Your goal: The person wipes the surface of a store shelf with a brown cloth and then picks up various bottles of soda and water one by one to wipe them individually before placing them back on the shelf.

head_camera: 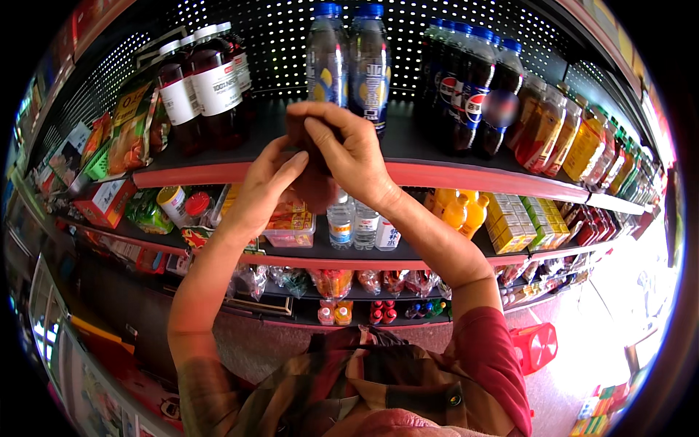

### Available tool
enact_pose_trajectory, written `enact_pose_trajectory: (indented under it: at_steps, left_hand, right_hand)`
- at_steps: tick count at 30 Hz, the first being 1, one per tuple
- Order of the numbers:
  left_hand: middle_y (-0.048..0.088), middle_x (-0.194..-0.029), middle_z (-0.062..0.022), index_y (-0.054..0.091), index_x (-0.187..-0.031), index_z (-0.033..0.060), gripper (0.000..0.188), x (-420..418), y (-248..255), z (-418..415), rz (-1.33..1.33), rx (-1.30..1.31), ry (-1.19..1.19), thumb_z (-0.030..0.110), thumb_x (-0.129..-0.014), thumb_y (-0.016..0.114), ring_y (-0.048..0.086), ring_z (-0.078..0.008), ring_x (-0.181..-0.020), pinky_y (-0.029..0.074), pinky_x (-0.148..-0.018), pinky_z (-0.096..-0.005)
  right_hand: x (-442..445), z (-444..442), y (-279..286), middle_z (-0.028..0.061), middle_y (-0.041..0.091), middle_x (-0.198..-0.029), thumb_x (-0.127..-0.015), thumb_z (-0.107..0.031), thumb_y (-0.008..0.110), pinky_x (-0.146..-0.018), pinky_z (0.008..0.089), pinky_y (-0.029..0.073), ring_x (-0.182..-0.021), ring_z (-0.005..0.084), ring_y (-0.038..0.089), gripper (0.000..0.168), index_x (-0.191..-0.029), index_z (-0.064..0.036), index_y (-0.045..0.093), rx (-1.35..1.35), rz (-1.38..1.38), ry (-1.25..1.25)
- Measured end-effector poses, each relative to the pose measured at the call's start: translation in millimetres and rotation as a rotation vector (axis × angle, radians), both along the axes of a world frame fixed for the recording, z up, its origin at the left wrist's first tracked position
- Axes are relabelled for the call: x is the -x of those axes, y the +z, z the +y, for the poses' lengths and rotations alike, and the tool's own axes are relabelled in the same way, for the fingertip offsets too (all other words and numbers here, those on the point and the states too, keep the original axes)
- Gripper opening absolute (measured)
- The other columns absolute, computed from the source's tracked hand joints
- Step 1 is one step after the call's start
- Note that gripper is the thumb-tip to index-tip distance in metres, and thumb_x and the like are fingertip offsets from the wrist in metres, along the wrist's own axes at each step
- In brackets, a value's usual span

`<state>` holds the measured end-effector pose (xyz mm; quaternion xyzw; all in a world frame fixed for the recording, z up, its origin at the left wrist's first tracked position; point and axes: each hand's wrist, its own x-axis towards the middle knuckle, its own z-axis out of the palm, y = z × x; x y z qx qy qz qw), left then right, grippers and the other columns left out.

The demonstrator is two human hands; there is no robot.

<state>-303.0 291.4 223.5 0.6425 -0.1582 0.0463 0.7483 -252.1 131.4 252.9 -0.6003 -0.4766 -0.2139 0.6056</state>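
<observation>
Both my hands are raised together before the front edge of the upper shelf. Between them is a dark reddish-brown item, soft-looking and partly blurred; I cannot tell just what it is. My left hand grips its left side, with thumb and fingers around it. On its upper right part, my right hand has its thumb and curled fingers closed. Behind the right hand stand clear plastic bottles with blue caps. The palms and part of the item are hidden.
Dark juice bottles stand left on the upper shelf, Pepsi bottles right. Water bottles, orange drink bottles and cartons sit one shelf lower. A red plastic stool is on the floor at right.
</observation>
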Motion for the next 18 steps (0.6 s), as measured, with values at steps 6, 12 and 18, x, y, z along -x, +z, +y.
enact_pose_trajectory:
  at_steps: [6, 12, 18]
  left_hand:
    - [0.067, -0.1, -0.0026, 0.061, -0.118, 0.0081, 0.025, -31.8, 51.0, 26.9, -0.038, 0.147, 0.172, 0.015, -0.097, 0.05, 0.063, -0.009, -0.089, 0.051, -0.078, -0.0253]
    - [0.066, -0.104, -0.0098, 0.06, -0.113, -0.0012, 0.03, -160.8, 98.5, 42.8, -0.408, 0.013, 0.641, 0.012, -0.088, 0.052, 0.065, -0.0212, -0.095, 0.052, -0.082, -0.0349]
    - [0.053, -0.135, -0.0169, 0.057, -0.127, 0.0084, 0.044, -288.5, 74.9, 54.0, -0.254, -1.409, 0.615, 0.022, -0.085, 0.056, 0.054, -0.035, -0.121, 0.043, -0.103, -0.0399]
  right_hand:
    - [12.1, 11.9, 13.7, 0.0181, 0.055, -0.126, -0.088, -0.001, 0.058, -0.1, 0.0379, 0.042, -0.117, 0.0314, 0.054, 0.049, -0.136, -0.002, 0.048, -0.039, -0.277, -0.075]
    - [25.3, -20.9, 0.8, 0.0101, 0.062, -0.103, -0.087, 0.002, 0.058, -0.077, 0.0279, 0.048, -0.091, 0.0181, 0.061, 0.025, -0.111, -0.002, 0.066, -0.013, -0.176, -0.208]
    - [44.0, -67.2, -25.0, 0.0088, 0.063, -0.081, -0.088, 0.007, 0.054, -0.071, 0.0261, 0.047, -0.075, 0.0142, 0.059, 0.02, -0.103, 0.003, 0.067, 0.106, -0.027, -0.278]
